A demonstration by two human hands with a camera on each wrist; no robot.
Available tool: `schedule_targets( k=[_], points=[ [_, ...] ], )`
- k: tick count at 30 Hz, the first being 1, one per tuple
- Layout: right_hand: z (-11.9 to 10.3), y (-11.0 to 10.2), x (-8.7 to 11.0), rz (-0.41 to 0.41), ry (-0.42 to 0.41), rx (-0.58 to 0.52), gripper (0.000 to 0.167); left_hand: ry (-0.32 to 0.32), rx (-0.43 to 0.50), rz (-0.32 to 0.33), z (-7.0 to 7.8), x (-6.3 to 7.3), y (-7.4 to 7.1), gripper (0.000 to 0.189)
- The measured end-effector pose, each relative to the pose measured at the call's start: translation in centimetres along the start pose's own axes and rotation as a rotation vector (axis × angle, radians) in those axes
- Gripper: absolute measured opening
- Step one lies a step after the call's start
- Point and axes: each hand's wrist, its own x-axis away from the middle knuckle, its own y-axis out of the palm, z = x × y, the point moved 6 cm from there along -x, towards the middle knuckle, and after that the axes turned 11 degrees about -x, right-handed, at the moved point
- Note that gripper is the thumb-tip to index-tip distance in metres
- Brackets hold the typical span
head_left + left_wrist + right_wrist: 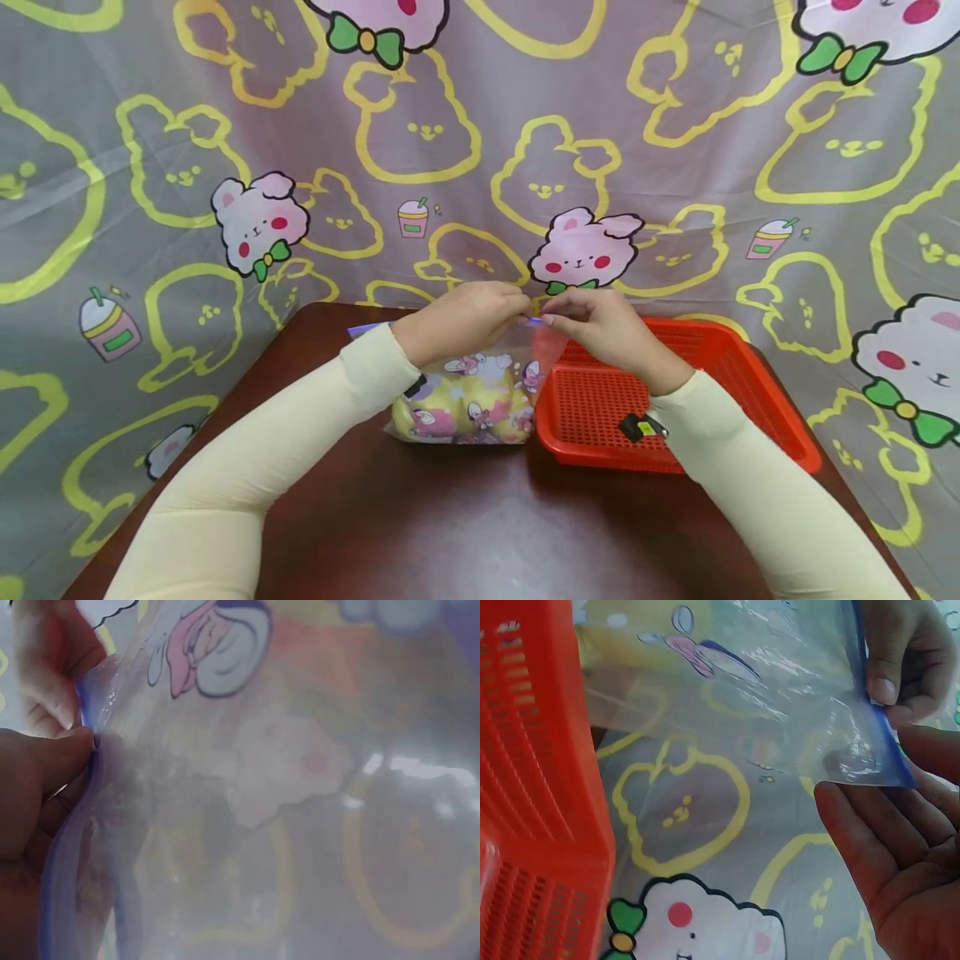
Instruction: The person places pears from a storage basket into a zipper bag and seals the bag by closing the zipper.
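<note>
A see-through zip bag [487, 408] with a cartoon print stands on the table, bulging at the bottom with yellow contents [450, 396]. Along its top runs a blue-purple zip strip [56, 877]. My left hand [480, 312] pinches this strip close to the bag's right end, its thumb pressed on the strip in the left wrist view. Just beside it, my right hand [607, 329] has the top right corner between thumb and fingers. In the right wrist view, the fingers [862, 832] of that hand lie behind the corner.
A red plastic basket [780, 400] with perforated walls sits right of the bag, below my right forearm. The dark brown table [360, 517] reaches back to a grey cartoon-print cloth [450, 108] hanging behind and at both sides.
</note>
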Motion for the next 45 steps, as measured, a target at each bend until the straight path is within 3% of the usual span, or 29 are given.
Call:
schedule_targets(
  k=[6, 11, 15, 21, 28, 34, 45],
  points=[
    [-0.9, 0.9, -1.7, -0.105, -0.078, 0.15, 0.01, 0.016, -0.039, -0.007, -0.7, -0.1, 0.2, 0.007],
    [-1.0, 2.6, -1.1, -0.139, -0.148, 0.239, 0.006, 0.038, -0.034, -0.036, -0.7, 0.5, 1.2, 0.007],
    [-0.8, 3.1, -0.5, -0.141, -0.158, 0.241, 0.011, 0.046, 0.031, -0.045, -0.6, 0.8, 1.9, 0.009],
    [-1.1, 2.2, -0.7, -0.141, -0.181, 0.27, 0.009, 0.034, 0.09, -0.037, -0.9, 0.2, 1.7, 0.011],
    [-1.9, 1.5, -1.6, -0.179, -0.228, 0.309, 0.007, 0.009, 0.106, -0.067, -1.5, -0.4, 1.0, 0.013],
    [-1.9, 0.8, -1.6, -0.2, -0.19, 0.293, 0.009, 0.039, 0.121, -0.067, -1.3, -0.8, 0.7, 0.012],
    [-1.6, 0.8, -1.7, -0.212, -0.171, 0.279, 0.01, 0.005, 0.086, -0.084, -1.7, -0.4, 0.8, 0.01]
  ],
)
